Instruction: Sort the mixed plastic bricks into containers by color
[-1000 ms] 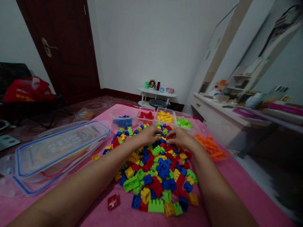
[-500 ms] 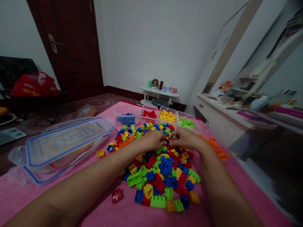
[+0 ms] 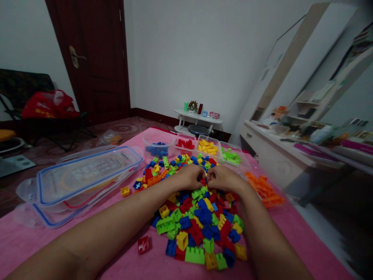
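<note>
A large heap of toy building bricks (image 3: 192, 229) in red, blue, green and yellow lies on the pink cloth. Over the heap's middle, my left hand (image 3: 190, 178) is closed, with a small red brick (image 3: 203, 181) at its fingertips. Right beside it, almost touching, my right hand (image 3: 223, 179) has its fingers curled together. A bit of yellow shows by the right fingertips, but whether it is held is hidden. Both hands partly cover the bricks beneath.
Behind the heap stand clear tubs of blue (image 3: 157, 149), red (image 3: 185, 144), yellow (image 3: 207, 147) and green bricks (image 3: 230, 156). An orange-brick tub (image 3: 266, 190) is at right. Stacked clear lids (image 3: 87, 175) lie left. A single red brick (image 3: 143, 245) sits near the front.
Both hands have come slightly nearer to me and closer together. A red brick now shows between the fingertips where a dark blue one was. The view has shifted slightly.
</note>
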{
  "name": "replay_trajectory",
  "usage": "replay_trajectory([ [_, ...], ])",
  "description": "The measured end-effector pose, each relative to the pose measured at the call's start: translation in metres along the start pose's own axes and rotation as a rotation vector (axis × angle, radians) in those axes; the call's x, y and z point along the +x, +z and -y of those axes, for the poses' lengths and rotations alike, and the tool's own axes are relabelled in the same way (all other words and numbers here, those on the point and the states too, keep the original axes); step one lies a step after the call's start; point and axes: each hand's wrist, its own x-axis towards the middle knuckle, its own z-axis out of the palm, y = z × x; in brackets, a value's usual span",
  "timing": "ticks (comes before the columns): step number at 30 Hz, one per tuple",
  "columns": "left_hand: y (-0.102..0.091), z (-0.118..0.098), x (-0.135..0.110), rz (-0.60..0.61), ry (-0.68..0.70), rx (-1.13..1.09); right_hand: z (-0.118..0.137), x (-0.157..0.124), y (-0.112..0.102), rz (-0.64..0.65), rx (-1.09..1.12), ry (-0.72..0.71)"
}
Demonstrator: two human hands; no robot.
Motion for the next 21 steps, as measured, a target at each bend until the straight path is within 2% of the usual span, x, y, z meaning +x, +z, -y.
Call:
replay_trajectory([
  [2,-0.002,0.002,0.005,-0.035,-0.075,-0.234,-0.004,-0.001,-0.009,-0.09,0.041,-0.004],
  [5,-0.007,0.003,0.009,-0.027,-0.253,-0.769,-0.007,-0.003,-0.021,-0.289,0.138,0.01],
  [8,-0.015,0.0,0.008,0.093,-0.389,-1.329,-0.001,-0.002,-0.023,-0.441,0.298,0.007],
  [10,-0.019,-0.001,0.007,0.187,-0.435,-1.58,0.006,0.0,-0.02,-0.453,0.377,-0.038],
  [12,-0.022,-0.001,0.007,0.247,-0.447,-1.697,0.012,0.002,-0.015,-0.434,0.414,-0.088],
  [14,-0.022,0.0,0.008,0.245,-0.466,-1.735,0.013,0.005,-0.012,-0.44,0.428,-0.101],
  [18,-0.019,0.003,0.009,0.204,-0.559,-1.665,0.001,0.007,-0.01,-0.457,0.423,-0.087],
  [19,-0.018,0.004,0.009,0.193,-0.561,-1.634,-0.003,0.007,-0.009,-0.403,0.402,-0.097],
  [21,-0.016,0.006,0.01,0.164,-0.544,-1.575,-0.011,0.006,-0.006,-0.207,0.348,-0.123],
])
